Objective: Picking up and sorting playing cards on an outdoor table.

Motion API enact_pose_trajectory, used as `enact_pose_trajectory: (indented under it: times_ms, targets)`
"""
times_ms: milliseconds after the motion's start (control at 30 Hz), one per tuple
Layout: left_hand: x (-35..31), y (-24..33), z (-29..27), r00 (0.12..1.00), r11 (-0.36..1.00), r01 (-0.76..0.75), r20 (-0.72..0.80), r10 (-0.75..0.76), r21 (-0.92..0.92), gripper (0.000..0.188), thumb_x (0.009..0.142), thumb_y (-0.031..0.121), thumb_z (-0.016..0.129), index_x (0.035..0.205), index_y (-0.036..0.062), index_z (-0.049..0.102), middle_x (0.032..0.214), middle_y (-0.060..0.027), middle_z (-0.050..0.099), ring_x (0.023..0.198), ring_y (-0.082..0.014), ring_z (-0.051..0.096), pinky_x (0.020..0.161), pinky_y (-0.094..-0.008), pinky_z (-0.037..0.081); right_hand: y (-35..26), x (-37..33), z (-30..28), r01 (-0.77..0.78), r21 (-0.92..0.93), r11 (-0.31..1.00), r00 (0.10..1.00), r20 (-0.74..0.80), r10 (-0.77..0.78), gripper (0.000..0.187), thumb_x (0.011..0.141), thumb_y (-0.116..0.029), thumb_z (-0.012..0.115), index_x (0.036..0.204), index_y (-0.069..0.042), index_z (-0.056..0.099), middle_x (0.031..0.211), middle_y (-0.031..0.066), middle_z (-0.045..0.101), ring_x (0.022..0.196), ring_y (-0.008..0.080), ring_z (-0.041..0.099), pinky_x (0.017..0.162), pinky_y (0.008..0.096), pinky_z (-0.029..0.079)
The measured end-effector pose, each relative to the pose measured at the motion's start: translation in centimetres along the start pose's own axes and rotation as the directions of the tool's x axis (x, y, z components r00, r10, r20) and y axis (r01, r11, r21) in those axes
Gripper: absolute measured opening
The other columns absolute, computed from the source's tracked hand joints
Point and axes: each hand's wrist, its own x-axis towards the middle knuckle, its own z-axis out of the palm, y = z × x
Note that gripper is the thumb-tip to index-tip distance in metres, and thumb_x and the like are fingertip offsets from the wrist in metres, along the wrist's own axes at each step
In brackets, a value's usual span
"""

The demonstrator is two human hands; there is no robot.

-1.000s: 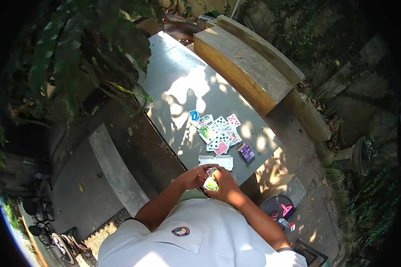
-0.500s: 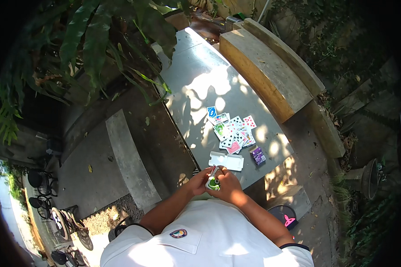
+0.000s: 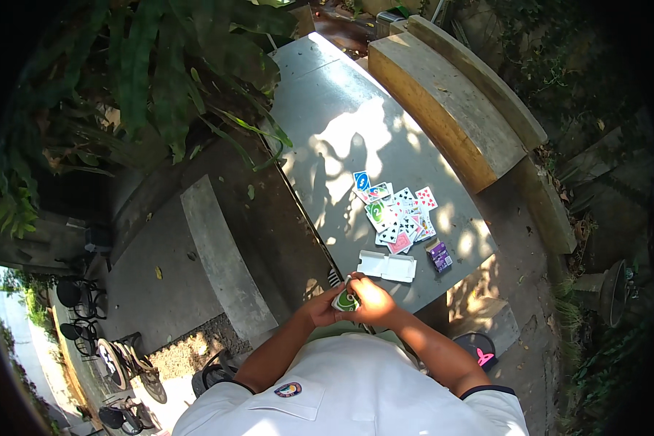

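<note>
Close to my body, at the table's near edge, both hands hold a small stack of playing cards (image 3: 345, 301) with a green and white face on top. My left hand (image 3: 320, 309) is wrapped round the stack's left side. My right hand (image 3: 374, 301) grips it from the right, its fingers over the upper edge. How many cards are held is hidden. Beyond my hands lies an opened white card box (image 3: 387, 267). Farther off, loose cards (image 3: 404, 222) overlap in a messy pile, with a blue card (image 3: 362, 181) at its far left. A purple card box (image 3: 439, 256) sits right of the pile.
The grey table (image 3: 320, 94) stretches away, dappled with sunlight. A concrete bench (image 3: 443, 102) runs along its right side, another bench (image 3: 225, 254) stands to the left. Leafy fronds (image 3: 160, 80) hang over the far left. A dark cap with a pink mark (image 3: 475, 349) rests beside my right arm.
My head view has shifted, so the table and its contents sit farther right in the picture. My hands have drawn closer round the held cards. The pile and boxes look unmoved on the table.
</note>
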Motion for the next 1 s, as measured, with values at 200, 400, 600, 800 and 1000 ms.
enact_pose_trajectory:
  times_ms: [200,400,600,800,1000]
  targets:
    - [-2.0,1.7,-1.6,0.938,0.996,0.075,-0.342,-0.055,0.046,0.042,0.095,0.042,0.041,0.126,0.0150,0.046,0.110,-0.0113,0.059,0.087,-0.0254,0.063,0.070,-0.0363,0.055,8.1,4.3,1.0,-0.429,0.070,0.900,0.902,0.079,0.424,0.049,0.079,-0.047,0.065,0.097,-0.003,0.052,0.098,0.0173,0.055,0.092,0.0336,0.056,0.078,0.0387,0.045]
    - [-5.4,3.8,-2.2,0.937,0.994,0.051,-0.348,-0.014,0.099,0.045,0.096,0.041,0.041,0.133,0.0170,0.038,0.117,-0.0150,0.056,0.095,-0.0289,0.063,0.071,-0.0388,0.056,19.7,8.8,1.3,-0.496,-0.172,0.851,0.867,-0.161,0.472,0.048,0.076,-0.039,0.069,0.105,-0.004,0.052,0.102,0.0186,0.055,0.098,0.0359,0.055,0.079,0.0437,0.048]
    - [-9.5,3.8,-2.8,0.919,0.999,-0.037,-0.391,0.044,0.026,0.043,0.097,0.036,0.039,0.134,0.0138,0.038,0.120,-0.0175,0.054,0.099,-0.0344,0.061,0.076,-0.0443,0.054,22.7,13.7,1.8,-0.552,-0.555,0.622,0.807,-0.170,0.565,0.055,0.074,-0.032,0.072,0.118,-0.009,0.048,0.114,0.0149,0.051,0.104,0.0322,0.053,0.081,0.0440,0.049]
    - [-10.7,2.6,-2.8,0.922,0.993,-0.103,-0.380,0.070,-0.066,0.044,0.096,0.035,0.040,0.134,0.0137,0.038,0.120,-0.0186,0.053,0.098,-0.0354,0.061,0.076,-0.0452,0.054,25.2,11.9,4.9,-0.423,-0.729,0.539,0.875,-0.172,0.453,0.020,0.086,-0.019,0.051,0.103,-0.013,0.059,0.114,0.0090,0.050,0.106,0.0264,0.051,0.083,0.0449,0.046]
    - [-10.1,0.9,-2.1,0.916,0.990,-0.127,-0.391,0.095,-0.057,0.044,0.096,0.036,0.040,0.134,0.0136,0.038,0.119,-0.0187,0.054,0.096,-0.0350,0.061,0.075,-0.0445,0.054,24.1,8.3,5.4,-0.338,-0.768,0.544,0.913,-0.128,0.387,0.017,0.082,-0.018,0.055,0.098,-0.014,0.060,0.110,0.0072,0.051,0.103,0.0260,0.052,0.081,0.0443,0.043]
